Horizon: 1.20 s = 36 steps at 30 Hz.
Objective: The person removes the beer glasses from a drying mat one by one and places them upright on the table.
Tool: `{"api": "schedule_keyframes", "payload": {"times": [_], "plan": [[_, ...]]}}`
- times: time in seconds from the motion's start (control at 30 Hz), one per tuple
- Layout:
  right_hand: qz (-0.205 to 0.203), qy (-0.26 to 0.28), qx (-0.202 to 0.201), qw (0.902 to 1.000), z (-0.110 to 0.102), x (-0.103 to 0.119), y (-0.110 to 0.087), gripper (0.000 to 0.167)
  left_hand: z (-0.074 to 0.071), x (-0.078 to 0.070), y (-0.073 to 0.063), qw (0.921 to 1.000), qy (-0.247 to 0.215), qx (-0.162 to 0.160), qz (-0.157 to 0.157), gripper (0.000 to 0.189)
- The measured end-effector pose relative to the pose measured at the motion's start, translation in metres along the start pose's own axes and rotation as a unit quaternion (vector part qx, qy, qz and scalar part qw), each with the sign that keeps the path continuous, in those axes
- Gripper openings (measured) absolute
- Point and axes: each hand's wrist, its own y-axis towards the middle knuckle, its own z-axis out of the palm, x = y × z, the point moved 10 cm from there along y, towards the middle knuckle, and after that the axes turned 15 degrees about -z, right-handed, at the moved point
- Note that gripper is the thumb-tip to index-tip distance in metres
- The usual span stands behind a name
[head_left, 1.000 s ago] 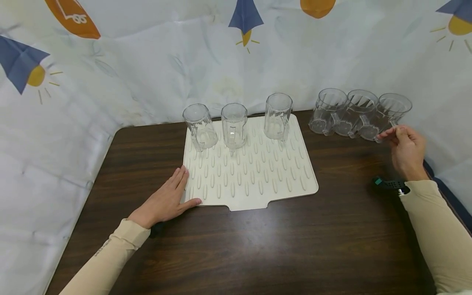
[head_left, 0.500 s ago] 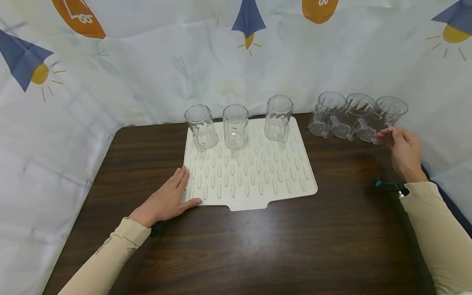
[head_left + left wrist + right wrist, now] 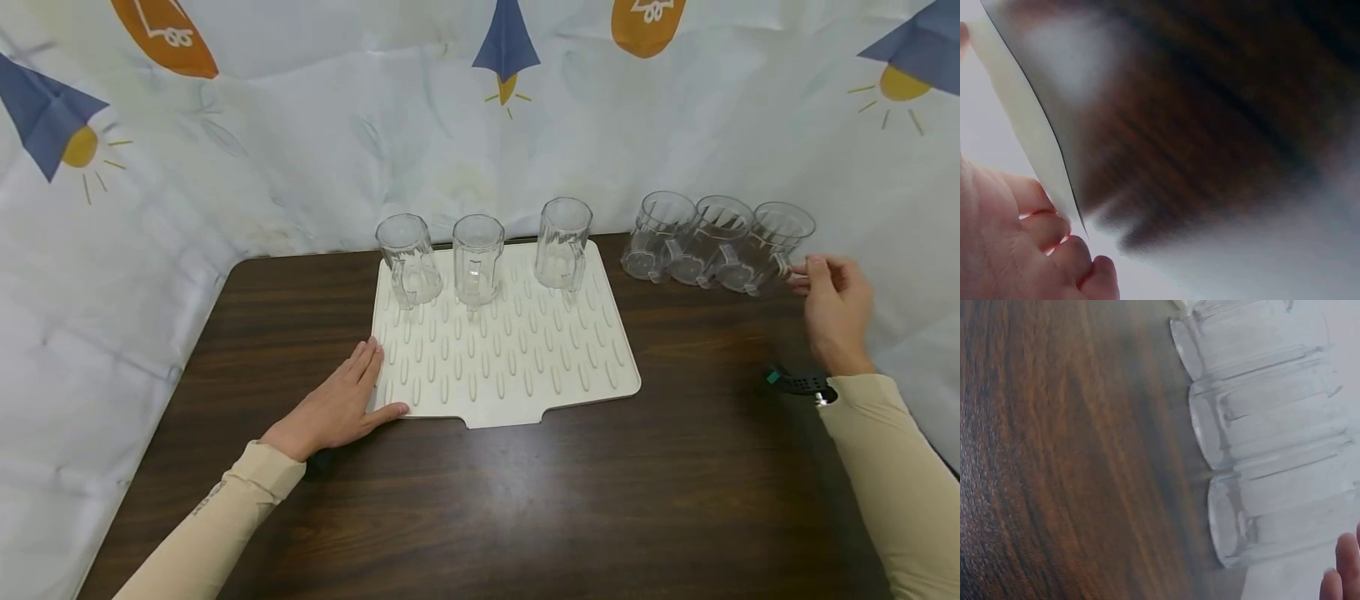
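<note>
My left hand (image 3: pixel 337 404) lies flat across the left front corner of a white ribbed drying mat (image 3: pixel 517 367), with the thumb along its front edge. In the left wrist view its fingers (image 3: pixel 1072 256) lie at the mat's edge. On the right, my right hand (image 3: pixel 840 312) is beside the rightmost clear glass mug (image 3: pixel 772 250), fingertips close to its handle. The right wrist view shows two fingers (image 3: pixel 1347 565) next to that mug. Two more mugs (image 3: pixel 708 237) stand upright beside it in a tight row. Nothing shows in either palm.
Three upright clear mugs stand along the mat's back part: one at left (image 3: pixel 408 258), one beside it (image 3: pixel 477 258), one at right (image 3: pixel 562 242). A dark wooden table (image 3: pixel 525 508) is under everything. A printed white curtain (image 3: pixel 315 142) hangs right behind.
The right hand first shifts slightly left along with the right mug row, which sits a little closer together, then backs off to the right. The left hand stays on the mat. The view turns slightly.
</note>
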Motion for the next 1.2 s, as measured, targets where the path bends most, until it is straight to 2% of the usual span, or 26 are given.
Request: {"api": "schedule_keyframes", "payload": {"times": [0.07,0.2,0.33,0.43,0.53,0.6,0.67,0.8,0.9,1.1,1.2], "plan": [[-0.003,0.002,-0.005,1.0000,-0.001,0.007,0.000,0.009,0.000,0.000,0.000,1.0000,0.001,0.000,0.002,0.105],[-0.039,0.008,-0.013,0.9991,-0.001,0.025,0.001,0.012,-0.001,0.001,0.000,1.0000,0.003,-0.002,0.004,0.106],[-0.098,-0.007,0.006,0.9951,0.008,0.050,0.002,0.019,-0.001,0.002,-0.001,1.0000,0.002,-0.001,0.003,0.106],[-0.143,-0.018,0.038,0.9888,0.019,0.070,0.000,0.025,0.000,0.003,-0.001,1.0000,0.001,0.001,0.001,0.105],[-0.171,0.005,0.060,0.9835,0.028,0.085,-0.004,0.027,-0.001,0.003,-0.001,1.0000,0.000,0.001,0.001,0.105],[-0.177,0.031,0.070,0.9812,0.034,0.093,-0.008,0.026,-0.001,0.003,-0.001,1.0000,-0.001,0.001,0.002,0.105],[-0.178,0.082,0.077,0.9776,0.041,0.101,-0.011,0.027,-0.001,0.003,0.000,1.0000,-0.003,0.001,0.003,0.106],[-0.191,0.086,0.107,0.9719,0.058,0.116,-0.019,0.028,0.000,0.003,0.000,1.0000,-0.001,0.004,0.003,0.106],[-0.211,0.062,0.132,0.9666,0.072,0.127,-0.025,0.030,0.001,0.004,0.000,1.0000,0.001,0.006,0.002,0.106],[-0.245,0.092,0.166,0.9508,0.096,0.142,-0.039,0.031,-0.001,0.002,0.000,1.0000,0.001,0.004,0.007,0.104],[-0.238,0.120,0.179,0.9470,0.107,0.145,-0.045,0.032,-0.001,0.001,0.000,0.9999,0.000,0.005,0.010,0.104]]}}
